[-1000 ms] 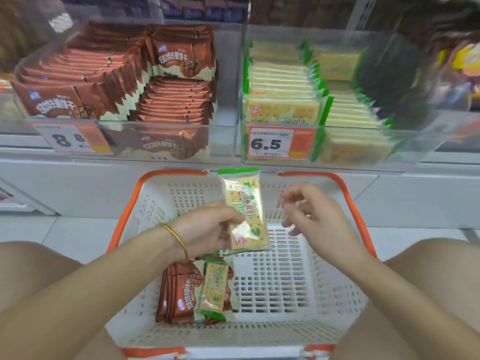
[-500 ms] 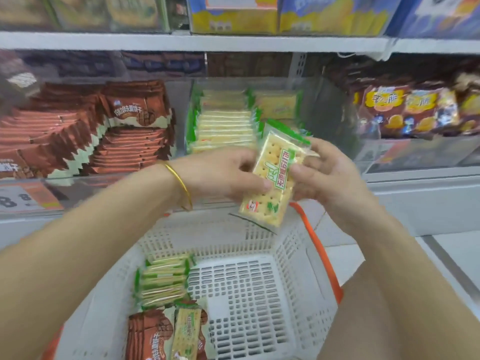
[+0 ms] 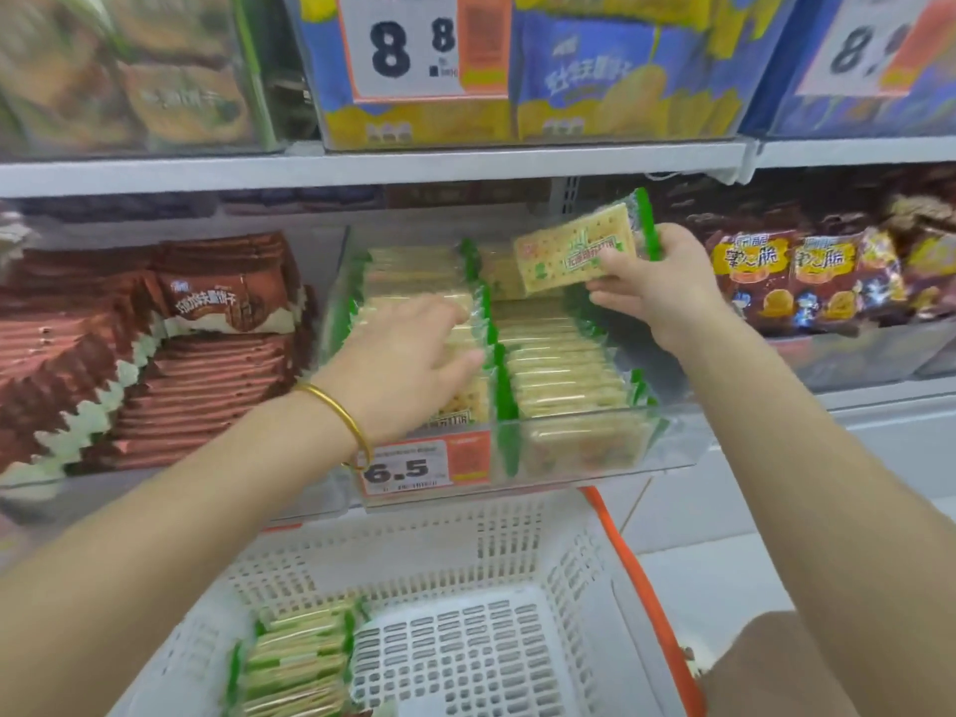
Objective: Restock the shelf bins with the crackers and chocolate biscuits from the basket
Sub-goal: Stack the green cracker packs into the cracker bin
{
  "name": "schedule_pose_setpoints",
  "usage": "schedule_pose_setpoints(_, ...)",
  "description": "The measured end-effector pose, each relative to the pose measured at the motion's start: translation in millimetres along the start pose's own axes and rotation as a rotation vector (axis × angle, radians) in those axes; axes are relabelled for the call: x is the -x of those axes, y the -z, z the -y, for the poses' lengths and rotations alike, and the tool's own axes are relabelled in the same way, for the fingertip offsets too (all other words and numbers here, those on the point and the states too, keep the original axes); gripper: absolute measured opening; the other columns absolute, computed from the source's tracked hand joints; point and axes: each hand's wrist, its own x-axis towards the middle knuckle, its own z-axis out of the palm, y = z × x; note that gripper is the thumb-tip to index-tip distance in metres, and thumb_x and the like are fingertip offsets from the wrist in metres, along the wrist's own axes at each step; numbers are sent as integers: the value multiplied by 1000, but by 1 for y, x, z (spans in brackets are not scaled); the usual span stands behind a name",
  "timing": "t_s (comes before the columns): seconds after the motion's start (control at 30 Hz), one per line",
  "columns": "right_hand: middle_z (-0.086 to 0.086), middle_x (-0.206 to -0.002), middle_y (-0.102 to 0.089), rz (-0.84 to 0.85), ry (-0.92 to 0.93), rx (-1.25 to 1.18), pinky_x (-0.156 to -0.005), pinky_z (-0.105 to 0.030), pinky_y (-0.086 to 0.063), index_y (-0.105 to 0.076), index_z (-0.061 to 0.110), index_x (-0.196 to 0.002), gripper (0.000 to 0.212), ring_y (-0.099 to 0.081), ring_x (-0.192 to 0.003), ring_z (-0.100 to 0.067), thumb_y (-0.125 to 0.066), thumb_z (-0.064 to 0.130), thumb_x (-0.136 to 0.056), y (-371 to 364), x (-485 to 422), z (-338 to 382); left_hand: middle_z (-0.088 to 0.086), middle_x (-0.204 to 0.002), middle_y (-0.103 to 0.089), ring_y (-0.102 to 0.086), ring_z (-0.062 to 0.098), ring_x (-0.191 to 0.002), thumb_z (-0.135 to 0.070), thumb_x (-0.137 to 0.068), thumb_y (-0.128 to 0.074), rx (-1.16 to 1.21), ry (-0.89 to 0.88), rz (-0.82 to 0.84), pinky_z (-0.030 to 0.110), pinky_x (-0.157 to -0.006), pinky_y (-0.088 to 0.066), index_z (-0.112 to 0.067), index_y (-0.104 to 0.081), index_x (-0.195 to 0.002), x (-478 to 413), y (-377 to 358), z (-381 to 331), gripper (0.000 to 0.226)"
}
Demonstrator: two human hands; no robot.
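Note:
My right hand (image 3: 654,284) grips a green-edged cracker pack (image 3: 579,248) and holds it above the back right of the clear cracker bin (image 3: 595,460). My left hand (image 3: 408,362), with a gold bangle at the wrist, lies with straight fingers on the left row of cracker packs (image 3: 414,274) in that bin. To the left, the chocolate biscuit bin (image 3: 170,489) holds rows of brown packs (image 3: 222,302). Below stands the white basket (image 3: 579,556) with orange handles; several cracker packs (image 3: 297,659) lie in its left corner.
An upper shelf (image 3: 414,165) carries blue and yellow snack bags behind an 8.8 price tag (image 3: 408,44). Dark snack bags (image 3: 807,274) fill the bin to the right. A 6.5 price tag (image 3: 424,465) is on the cracker bin's front.
The cracker pack passed from both hands to my right hand alone and rose to the bin. My left hand moved onto the left cracker row. The view tilted up toward the shelves.

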Motion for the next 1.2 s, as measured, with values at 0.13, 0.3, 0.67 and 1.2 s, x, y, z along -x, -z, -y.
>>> schedule_pose_setpoints(0.13, -14, -106, -62, 29, -102, 75, -64, -30, -60, -42, 4, -124, 46, -68, -72, -24, -66, 0, -86, -21, -35, -28, 1, -138, -46, -37, 22, -129, -57, -83, -20, -55, -9, 5, 39, -110, -28, -20, -48, -132, 0, -11, 7, 67)
schedule_pose_setpoints(0.3, -10, -115, -60, -80, -54, 380, -76, -38, -58, -54, 7, -120, 44, -65, -90, -28, -74, 18, -82, -32, -65, -50, -7, -132, -48, -39, 16, -124, -62, -84, -12, -56, -31, -13, 37, -107, -31, -25, -48, -130, 0, -16, 11, 68)
schedule_pose_setpoints(0.67, -15, -132, -50, -180, 3, 1210, -94, -41, -39, -39, 5, -133, 66, -39, -127, -33, -64, 44, -87, -51, -68, -52, -3, -150, -29, -21, 14, -139, -50, -95, -25, -39, -8, 19, 33, -114, -17, -28, -37, -141, 2, -13, 7, 52)
schedule_pose_setpoints(1.2, -6, -62, -60, 518, 140, 414, -43, -16, -41, -64, 14, -78, 10, -56, -46, -10, -67, 6, -83, -59, 179, -19, 2, -93, -65, -57, 21, -83, -14, -86, -50, -110, -315, -221, 33, -70, -46, -11, -66, -98, 157, -26, 60, 20)
